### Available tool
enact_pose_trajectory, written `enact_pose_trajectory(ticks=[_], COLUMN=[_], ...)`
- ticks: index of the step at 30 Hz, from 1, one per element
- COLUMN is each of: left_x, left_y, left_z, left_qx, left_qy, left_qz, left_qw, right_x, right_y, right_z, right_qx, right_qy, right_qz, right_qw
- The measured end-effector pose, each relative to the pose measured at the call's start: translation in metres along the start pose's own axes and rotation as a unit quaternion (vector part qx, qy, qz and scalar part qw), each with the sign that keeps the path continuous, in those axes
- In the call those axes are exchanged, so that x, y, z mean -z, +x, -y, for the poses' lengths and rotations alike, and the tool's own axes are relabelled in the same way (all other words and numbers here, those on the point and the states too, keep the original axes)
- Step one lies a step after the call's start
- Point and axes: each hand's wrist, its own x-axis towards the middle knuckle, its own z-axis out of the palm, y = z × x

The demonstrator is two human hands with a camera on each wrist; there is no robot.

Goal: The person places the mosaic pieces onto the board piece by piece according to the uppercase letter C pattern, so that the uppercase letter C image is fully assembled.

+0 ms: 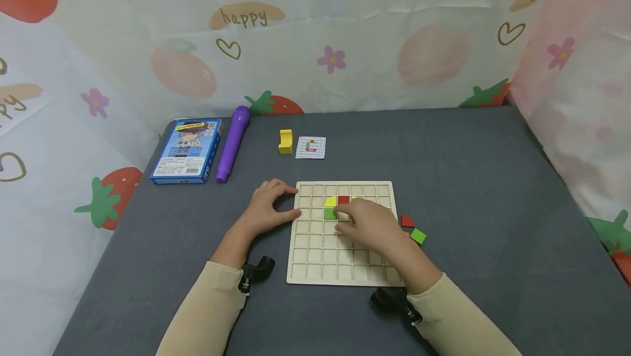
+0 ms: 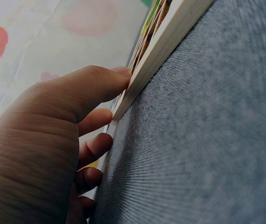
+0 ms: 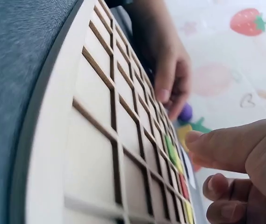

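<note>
A pale wooden grid board (image 1: 305,257) lies flat on the table. My left hand (image 1: 266,208) steadies its left edge, thumb and a fingertip touching the rim; the left wrist view shows the thumb (image 2: 100,86) against the side. Over the upper middle of the grid is my right hand (image 1: 372,227), fingertips right at a green tile (image 1: 329,213). In the right wrist view no piece shows between its thumb (image 3: 226,144) and fingers. A yellow rounded tile (image 1: 330,201) and a red tile (image 1: 343,200) sit in cells above the green one. Another yellow tile (image 1: 354,197) is partly hidden by the right hand.
Right of the board lie a loose red piece (image 1: 407,221), a green piece (image 1: 418,236) and a partly covered orange piece (image 1: 406,234). Behind it are a grid pattern card (image 1: 311,148) and a yellow block (image 1: 285,142). A purple microphone (image 1: 233,145) and blue box (image 1: 187,150) stand back left.
</note>
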Motion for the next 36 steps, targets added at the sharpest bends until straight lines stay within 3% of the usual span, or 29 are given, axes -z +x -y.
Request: enact_pose_trajectory(ticks=[5, 12, 21, 27, 36], left_x=[-0.002, -0.002, -0.003, -0.002, -0.003], left_y=[-0.003, -0.003, 0.0, 0.001, 0.001], left_z=[0.002, 0.002, -0.001, 0.001, 0.004], left_qx=[0.004, 0.011, 0.005, 0.005, 0.003], left_qy=[-0.004, 0.002, 0.003, 0.003, 0.0], left_qz=[0.0, 0.009, 0.009, 0.003, -0.001], left_qw=[1.0, 0.9999, 0.9999, 1.0, 1.0], right_x=[0.012, 0.022, 0.031, 0.024, 0.02], right_y=[-0.025, -0.062, -0.102, -0.106, -0.1], right_z=[-0.013, -0.034, -0.065, -0.078, -0.076], right_qx=[-0.006, -0.066, -0.139, -0.151, -0.168], right_qy=[0.024, 0.052, 0.053, 0.02, -0.006], right_qz=[-0.046, -0.09, -0.096, -0.099, -0.091], right_qw=[0.999, 0.992, 0.984, 0.983, 0.982])
